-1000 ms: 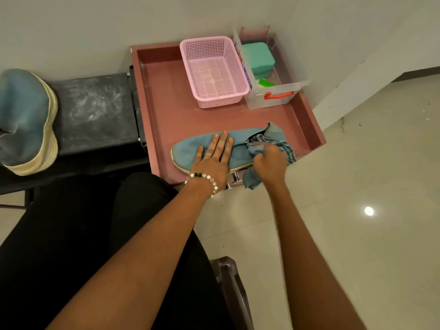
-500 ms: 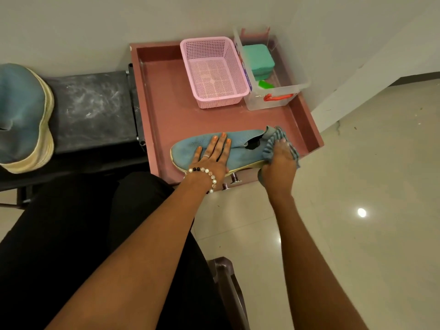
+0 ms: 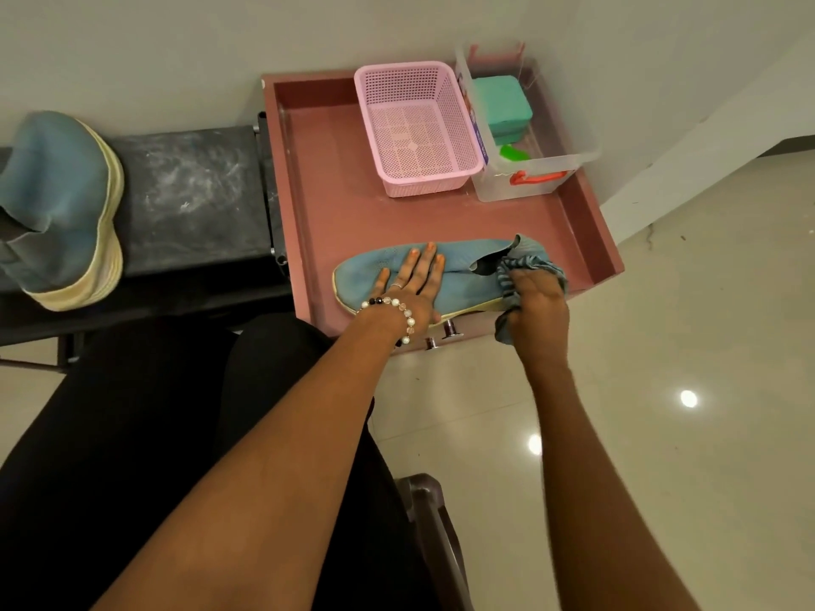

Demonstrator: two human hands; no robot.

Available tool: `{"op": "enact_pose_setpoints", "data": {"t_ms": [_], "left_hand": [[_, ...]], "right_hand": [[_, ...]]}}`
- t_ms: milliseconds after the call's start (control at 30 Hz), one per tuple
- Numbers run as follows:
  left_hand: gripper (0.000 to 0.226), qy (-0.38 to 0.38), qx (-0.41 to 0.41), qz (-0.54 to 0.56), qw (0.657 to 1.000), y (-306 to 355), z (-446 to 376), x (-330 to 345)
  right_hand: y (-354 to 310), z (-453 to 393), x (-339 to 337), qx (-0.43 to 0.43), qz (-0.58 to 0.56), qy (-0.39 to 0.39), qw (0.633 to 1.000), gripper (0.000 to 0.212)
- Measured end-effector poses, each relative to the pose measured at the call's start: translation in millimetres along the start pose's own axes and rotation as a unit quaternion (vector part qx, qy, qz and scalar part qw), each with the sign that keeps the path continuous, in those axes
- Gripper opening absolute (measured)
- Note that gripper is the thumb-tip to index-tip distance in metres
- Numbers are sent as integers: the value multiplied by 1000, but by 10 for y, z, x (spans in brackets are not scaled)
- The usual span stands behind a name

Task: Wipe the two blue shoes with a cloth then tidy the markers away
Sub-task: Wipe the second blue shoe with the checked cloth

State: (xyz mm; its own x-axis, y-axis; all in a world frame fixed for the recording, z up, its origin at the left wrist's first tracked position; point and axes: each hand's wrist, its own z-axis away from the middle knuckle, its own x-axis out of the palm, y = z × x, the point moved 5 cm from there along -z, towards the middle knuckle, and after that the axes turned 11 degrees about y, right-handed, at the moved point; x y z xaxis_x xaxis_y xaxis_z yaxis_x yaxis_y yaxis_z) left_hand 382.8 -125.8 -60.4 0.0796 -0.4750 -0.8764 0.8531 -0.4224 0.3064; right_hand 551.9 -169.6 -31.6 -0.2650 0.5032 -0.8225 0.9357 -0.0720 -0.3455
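Head view: your left hand (image 3: 408,286) lies flat w/ straight fingers (image 3: 430,258) on the blue shoe (image 3: 463,275), pressing its front half. This shoe lies on its side near the front edge of the red tray (image 3: 326,178), toe to the left. Your right hand (image 3: 536,302) has fingers curled around the striped cloth (image 3: 511,275), gripping it against the heel end of the shoe; part of the cloth hangs below the tray edge. At the back of the tray stand a pink basket (image 3: 416,125) & just beside it a clear box (image 3: 536,169) w/ a green block inside. The second blue shoe (image 3: 57,205) is on the black worktop (image 3: 194,196) at the left, well apart. I cannot see markers clearly
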Motion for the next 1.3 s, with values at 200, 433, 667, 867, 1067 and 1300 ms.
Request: {"op": "enact_pose_setpoints", "data": {"t_ms": [200,433,667,867,1067,1300], "left_hand": [[79,1,-8,-13,1000,-10,-10,23],[79,1,-1,-1,1000,-2,10,7],[81,2,2,-8,1000,-32,-14,32],[81,-2,-5,-13,1000,-17,-16,32],[80,-7,-2,-20,1000,-20,-18,24],[81,-4,-10,-15,1000,-7,-5,18]], "right_hand": [[-328,-254,162,115,-39,-11,993,24],[-36,-268,0,39,-64,-77,994,48],[370,-130,-285,239,-63,73,966,40],[923,257,-550,503,-292,180,793,35],[559,-241,-508,471,-512,240,677,11],[380,-363,91,234,-333,-238,882,67]]}}
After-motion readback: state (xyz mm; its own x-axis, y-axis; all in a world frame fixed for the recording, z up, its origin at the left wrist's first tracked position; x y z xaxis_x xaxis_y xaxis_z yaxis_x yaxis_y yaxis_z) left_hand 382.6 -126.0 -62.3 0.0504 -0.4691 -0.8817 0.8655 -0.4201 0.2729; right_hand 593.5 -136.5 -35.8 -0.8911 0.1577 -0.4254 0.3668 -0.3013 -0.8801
